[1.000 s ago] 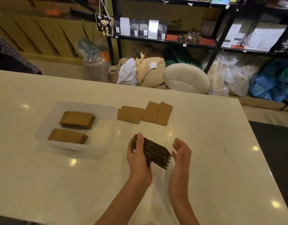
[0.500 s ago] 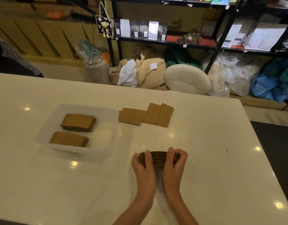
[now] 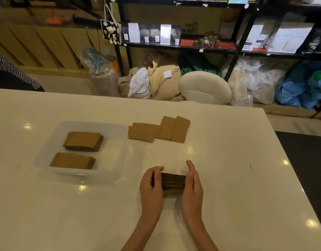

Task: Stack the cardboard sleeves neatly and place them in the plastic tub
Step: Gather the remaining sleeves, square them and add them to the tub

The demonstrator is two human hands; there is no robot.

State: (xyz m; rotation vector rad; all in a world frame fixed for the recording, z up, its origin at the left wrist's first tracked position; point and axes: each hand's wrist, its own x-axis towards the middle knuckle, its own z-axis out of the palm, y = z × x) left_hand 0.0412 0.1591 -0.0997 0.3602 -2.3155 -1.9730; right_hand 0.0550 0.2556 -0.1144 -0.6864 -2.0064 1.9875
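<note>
A stack of brown cardboard sleeves (image 3: 173,182) stands on edge on the white table, squeezed between my two hands. My left hand (image 3: 152,188) grips its left end with fingers curled over the top. My right hand (image 3: 192,185) presses flat against its right end, fingers straight. A clear plastic tub (image 3: 118,175) sits to the left and holds two flat stacks of sleeves, the far one (image 3: 83,141) and the near one (image 3: 72,160). Loose sleeves lie flat beyond my hands: a pair (image 3: 142,132) and two more (image 3: 174,128) overlapping to their right.
The white table (image 3: 228,178) ends at its right edge by a dark floor mat (image 3: 306,160). Past the far edge are a round cream cushion (image 3: 204,87), bags and black shelving (image 3: 176,46). A person's striped sleeve (image 3: 9,69) shows at the far left.
The fanned, tilted stack held mainly by my left hand has been squared up on the table. My right hand closed in on it, then flattened against its right end.
</note>
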